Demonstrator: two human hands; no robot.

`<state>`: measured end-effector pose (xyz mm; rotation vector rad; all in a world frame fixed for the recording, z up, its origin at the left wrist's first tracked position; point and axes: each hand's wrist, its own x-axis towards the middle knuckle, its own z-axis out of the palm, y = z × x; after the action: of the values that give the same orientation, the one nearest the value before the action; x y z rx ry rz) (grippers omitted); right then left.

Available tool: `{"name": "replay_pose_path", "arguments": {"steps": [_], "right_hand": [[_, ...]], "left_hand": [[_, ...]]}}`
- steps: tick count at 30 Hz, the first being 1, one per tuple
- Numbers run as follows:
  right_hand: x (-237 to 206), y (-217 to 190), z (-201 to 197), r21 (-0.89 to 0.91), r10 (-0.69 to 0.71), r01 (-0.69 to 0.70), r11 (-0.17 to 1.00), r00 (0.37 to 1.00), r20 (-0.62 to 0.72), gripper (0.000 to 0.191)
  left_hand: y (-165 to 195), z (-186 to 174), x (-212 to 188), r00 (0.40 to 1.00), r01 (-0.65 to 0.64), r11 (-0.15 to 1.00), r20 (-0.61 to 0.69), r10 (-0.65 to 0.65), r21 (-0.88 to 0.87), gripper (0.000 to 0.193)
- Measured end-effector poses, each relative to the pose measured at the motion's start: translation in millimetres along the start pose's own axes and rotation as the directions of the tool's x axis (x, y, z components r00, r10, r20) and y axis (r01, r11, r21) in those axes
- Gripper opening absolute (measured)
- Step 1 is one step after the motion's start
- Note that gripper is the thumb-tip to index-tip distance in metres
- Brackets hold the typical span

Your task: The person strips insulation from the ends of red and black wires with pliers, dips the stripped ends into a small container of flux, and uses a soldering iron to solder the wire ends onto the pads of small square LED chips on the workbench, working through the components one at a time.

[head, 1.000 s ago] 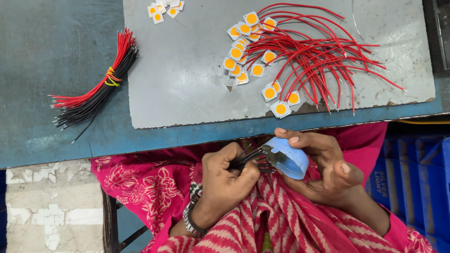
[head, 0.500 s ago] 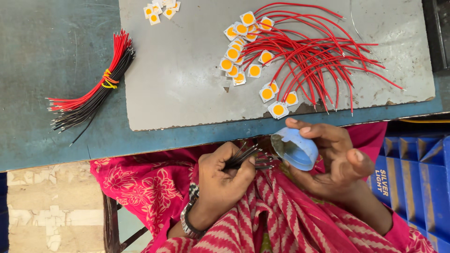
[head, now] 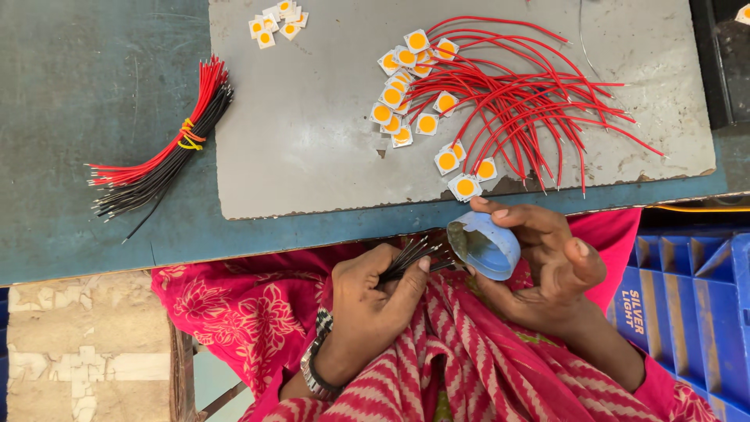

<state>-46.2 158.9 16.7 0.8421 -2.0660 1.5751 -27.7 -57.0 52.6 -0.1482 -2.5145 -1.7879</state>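
My left hand [head: 375, 301] pinches a small bunch of thin black wires [head: 414, 256], their tips fanned out toward the right. My right hand [head: 547, 262] cups a small light-blue round container [head: 484, 246], tilted with its opening facing the wire tips. Both hands are over my lap, just below the table's front edge. On the grey mat [head: 312, 117] above lie several small square chips with orange centres [head: 406, 86], most with red wires [head: 531, 101] attached.
A tied bundle of red and black wires [head: 164, 152] lies on the blue-green table at the left. A few loose square chips [head: 275, 19] sit at the mat's top. A blue plastic crate [head: 695, 289] stands at the right beside my lap.
The blue container has tipped and moved slightly up and right in my right hand. My left hand with the black wires has stayed close in front of it.
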Motion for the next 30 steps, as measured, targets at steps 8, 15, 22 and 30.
{"name": "replay_pose_path", "arguments": {"steps": [8,15,22,30], "right_hand": [[-1.0,0.4,1.0,-0.001,0.018,-0.018,1.000,1.000,0.008,0.118],[0.4,0.1,-0.1,-0.016,0.034,-0.034,0.999,0.999,0.021,0.116],[1.2,0.0,0.0,-0.017,0.021,-0.021,1.000,1.000,0.012,0.117],[0.5,-2.6,-0.1,0.002,-0.003,0.003,1.000,1.000,0.022,0.118]], "left_hand": [[-2.9,-0.1,1.4,0.999,0.036,0.999,0.003,-0.036,-0.011,0.032],[-4.8,-0.4,4.7,0.992,0.115,0.991,0.049,-0.113,-0.062,0.028],[-3.9,0.8,4.2,0.995,0.099,0.994,0.035,-0.097,-0.053,0.031],[1.2,2.8,3.1,0.998,0.069,0.997,-0.009,-0.069,-0.034,0.033]]}}
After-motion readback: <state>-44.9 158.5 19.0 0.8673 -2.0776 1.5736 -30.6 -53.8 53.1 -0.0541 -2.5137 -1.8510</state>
